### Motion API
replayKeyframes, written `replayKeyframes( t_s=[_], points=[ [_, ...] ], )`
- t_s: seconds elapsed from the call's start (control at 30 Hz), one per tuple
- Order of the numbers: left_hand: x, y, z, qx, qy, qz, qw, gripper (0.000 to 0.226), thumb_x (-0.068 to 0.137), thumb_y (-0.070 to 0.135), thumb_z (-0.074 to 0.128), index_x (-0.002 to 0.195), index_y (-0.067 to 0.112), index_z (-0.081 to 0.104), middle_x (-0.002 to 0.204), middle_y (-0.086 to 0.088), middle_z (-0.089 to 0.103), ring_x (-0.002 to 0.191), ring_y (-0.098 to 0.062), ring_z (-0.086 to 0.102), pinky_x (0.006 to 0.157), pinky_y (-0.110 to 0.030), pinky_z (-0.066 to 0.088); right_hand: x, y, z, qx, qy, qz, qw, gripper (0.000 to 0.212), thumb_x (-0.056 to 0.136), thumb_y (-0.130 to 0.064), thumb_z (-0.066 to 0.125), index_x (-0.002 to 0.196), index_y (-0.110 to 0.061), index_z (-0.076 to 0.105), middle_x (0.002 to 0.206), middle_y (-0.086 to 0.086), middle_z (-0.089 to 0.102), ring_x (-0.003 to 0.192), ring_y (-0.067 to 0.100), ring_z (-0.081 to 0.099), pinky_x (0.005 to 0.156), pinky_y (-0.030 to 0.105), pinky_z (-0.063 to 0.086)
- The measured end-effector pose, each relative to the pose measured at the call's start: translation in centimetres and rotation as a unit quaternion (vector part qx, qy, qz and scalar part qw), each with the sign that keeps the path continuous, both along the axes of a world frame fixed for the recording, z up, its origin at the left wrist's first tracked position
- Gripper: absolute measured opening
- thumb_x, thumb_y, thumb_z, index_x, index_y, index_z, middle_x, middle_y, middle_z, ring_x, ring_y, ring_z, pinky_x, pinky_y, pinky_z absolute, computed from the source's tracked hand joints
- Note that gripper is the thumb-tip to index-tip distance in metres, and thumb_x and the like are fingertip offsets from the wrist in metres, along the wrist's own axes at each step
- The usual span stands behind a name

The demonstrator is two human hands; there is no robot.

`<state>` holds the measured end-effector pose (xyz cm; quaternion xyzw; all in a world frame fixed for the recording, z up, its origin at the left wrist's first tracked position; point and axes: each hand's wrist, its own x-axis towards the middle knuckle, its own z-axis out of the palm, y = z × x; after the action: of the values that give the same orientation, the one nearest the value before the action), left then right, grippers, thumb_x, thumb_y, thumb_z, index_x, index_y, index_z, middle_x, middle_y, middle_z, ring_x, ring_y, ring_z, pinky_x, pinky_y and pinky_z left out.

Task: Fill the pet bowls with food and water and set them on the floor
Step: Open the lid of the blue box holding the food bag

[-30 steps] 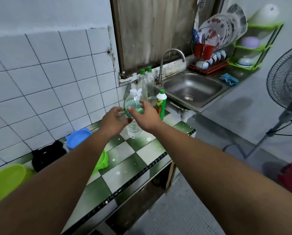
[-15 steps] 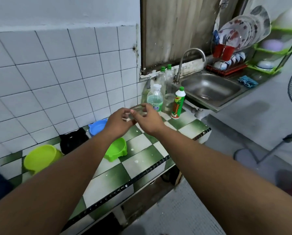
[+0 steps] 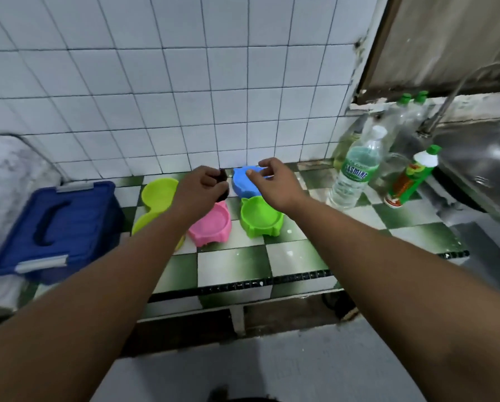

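Left hand has its fingers curled against the black bowl, can't tell if it grips. Right hand loosely open, empty, over the blue bowl. Pink bowl and green bowl sit just nearer on the counter.

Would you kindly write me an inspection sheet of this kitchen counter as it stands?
Surface: counter of green and white tiles, with white specks.
Job's things: yellow bowl, pink bowl and green bowl look empty; blue bowl and black bowl by the wall, partly hidden; water bottle capped, upright.
Clutter: blue box, lid on, at the left; detergent bottle, glass jar and green-capped bottles near the sink.
Hands: left hand grips the black bowl; right hand over the blue bowl, holding nothing.
Cables: nothing seen.
Surroundings: white tiled wall; sink and tap at the right.
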<state>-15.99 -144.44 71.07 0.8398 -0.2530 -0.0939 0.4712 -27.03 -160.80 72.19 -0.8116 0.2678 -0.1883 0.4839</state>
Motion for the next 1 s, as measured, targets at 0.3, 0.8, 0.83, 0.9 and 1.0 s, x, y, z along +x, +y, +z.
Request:
replayKeyframes(
  t_s=[0.3,0.8,0.83,0.9,1.0],
  points=[
    [-1.1,7.6,-2.5,0.008,0.009,0.109,0.994,0.032,0.089,0.03,0.077,0.117,0.018,0.069,0.096,0.004,0.067,0.085,-0.012,0.065,0.068,-0.019,0.048,4.4,4.8,-2.2,-0.023,0.026,0.118,0.992,0.043,0.09,-0.044,0.067,0.121,-0.016,0.06,0.098,-0.005,0.064,0.094,0.017,0.062,0.085,0.031,0.051],
    [4.5,23.7,-3.0,0.051,-0.009,0.185,0.981,0.025,0.092,0.035,0.073,0.115,0.024,0.067,0.1,0.004,0.069,0.095,-0.012,0.065,0.085,-0.034,0.054,14.2,19.8,-2.2,-0.043,0.025,0.231,0.972,0.038,0.091,-0.045,0.066,0.115,-0.017,0.062,0.099,-0.004,0.065,0.087,0.016,0.061,0.065,0.023,0.044],
    [5.3,25.0,-3.0,0.051,-0.007,0.182,0.982,0.023,0.093,0.035,0.072,0.114,0.026,0.067,0.098,0.005,0.069,0.094,-0.011,0.065,0.085,-0.035,0.056,15.1,20.9,-2.4,-0.047,0.03,0.231,0.971,0.038,0.091,-0.045,0.066,0.115,-0.017,0.062,0.1,-0.002,0.065,0.088,0.017,0.062,0.066,0.023,0.044],
    [6.6,27.4,-3.1,0.05,-0.001,0.172,0.984,0.021,0.093,0.036,0.072,0.112,0.028,0.067,0.096,0.005,0.07,0.089,-0.012,0.067,0.08,-0.034,0.058,16.6,23.2,-2.7,-0.056,0.038,0.232,0.97,0.037,0.091,-0.043,0.066,0.115,-0.016,0.062,0.099,-0.003,0.065,0.088,0.017,0.061,0.069,0.024,0.044],
    [8.4,30.9,-3.3,0.072,0.0,0.155,0.985,0.021,0.093,0.034,0.072,0.112,0.026,0.068,0.097,0.004,0.07,0.089,-0.01,0.066,0.075,-0.024,0.053,18.6,26.4,-3.3,-0.056,0.046,0.228,0.971,0.034,0.091,-0.038,0.068,0.116,-0.015,0.062,0.094,-0.003,0.063,0.086,0.015,0.06,0.077,0.028,0.049]
  ],
)
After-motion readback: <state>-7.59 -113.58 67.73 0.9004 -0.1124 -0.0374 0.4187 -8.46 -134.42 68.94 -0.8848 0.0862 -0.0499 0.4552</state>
